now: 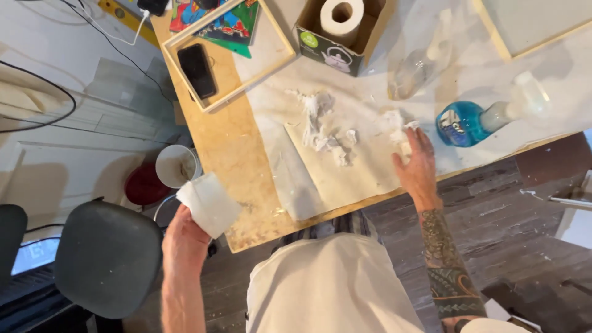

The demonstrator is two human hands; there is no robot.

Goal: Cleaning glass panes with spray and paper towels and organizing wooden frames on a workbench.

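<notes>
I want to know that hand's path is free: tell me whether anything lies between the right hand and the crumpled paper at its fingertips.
Nothing visible does. The right hand lies flat on the table, its fingertips already at the crumpled paper. The blue spray bottle lies off to the side, apart.

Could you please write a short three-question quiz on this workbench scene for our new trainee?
1. True or false: the left hand holds a folded white paper wad off the edge of the pale wooden table.
2. What lies just beyond the right hand? A) a blue spray bottle lying on its side B) a red bucket C) a hammer
3. What stands in the open cardboard box?

Key:
1. True
2. A
3. A white paper roll
</notes>
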